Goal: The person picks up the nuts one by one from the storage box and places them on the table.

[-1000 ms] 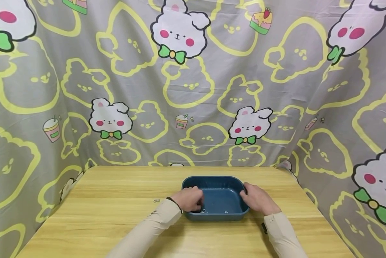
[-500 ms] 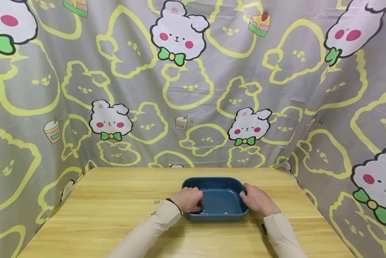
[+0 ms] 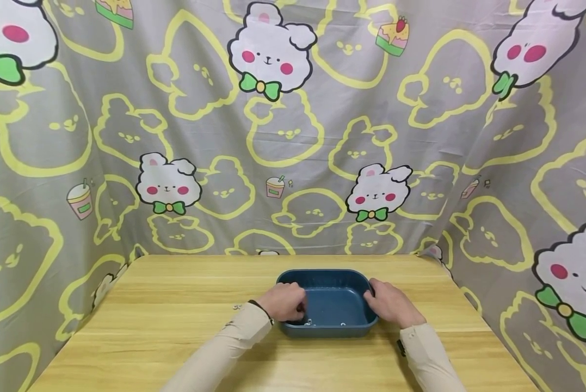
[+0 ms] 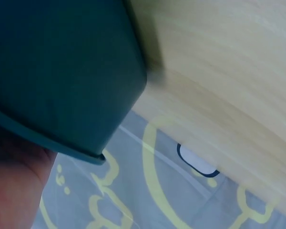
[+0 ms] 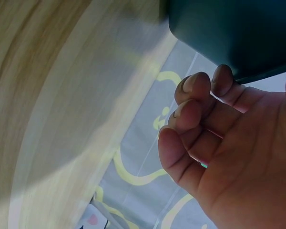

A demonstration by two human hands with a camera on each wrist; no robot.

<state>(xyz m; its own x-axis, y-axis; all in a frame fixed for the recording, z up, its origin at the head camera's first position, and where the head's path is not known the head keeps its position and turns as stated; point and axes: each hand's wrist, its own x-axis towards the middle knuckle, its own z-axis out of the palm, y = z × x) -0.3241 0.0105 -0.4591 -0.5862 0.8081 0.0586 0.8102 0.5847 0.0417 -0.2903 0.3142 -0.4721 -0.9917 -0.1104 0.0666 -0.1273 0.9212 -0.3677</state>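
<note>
A dark blue rectangular basin (image 3: 339,331) with rounded corners sits on the wooden table; its outer wall (image 4: 66,71) fills the upper left of the left wrist view. My left hand (image 3: 284,301) reaches over the left rim into the basin, knuckles up. Its fingertips are hidden, so whatever they may hold cannot be seen. Close by on the basin floor are small silvery metal pieces (image 3: 309,322), and another metal piece (image 3: 343,324) lies further right. On the right end, my right hand (image 3: 393,302) grips the rim, its curled fingers (image 5: 188,114) outside the wall.
Two small silvery pieces (image 3: 237,307) lie on the table (image 3: 175,321) left of the basin, beside the left sleeve. A patterned grey curtain (image 3: 293,136) hangs behind the table and along both sides.
My left hand has shifted slightly left and up within the basin. The right hand keeps its grip on the rim, and the basin stays in place.
</note>
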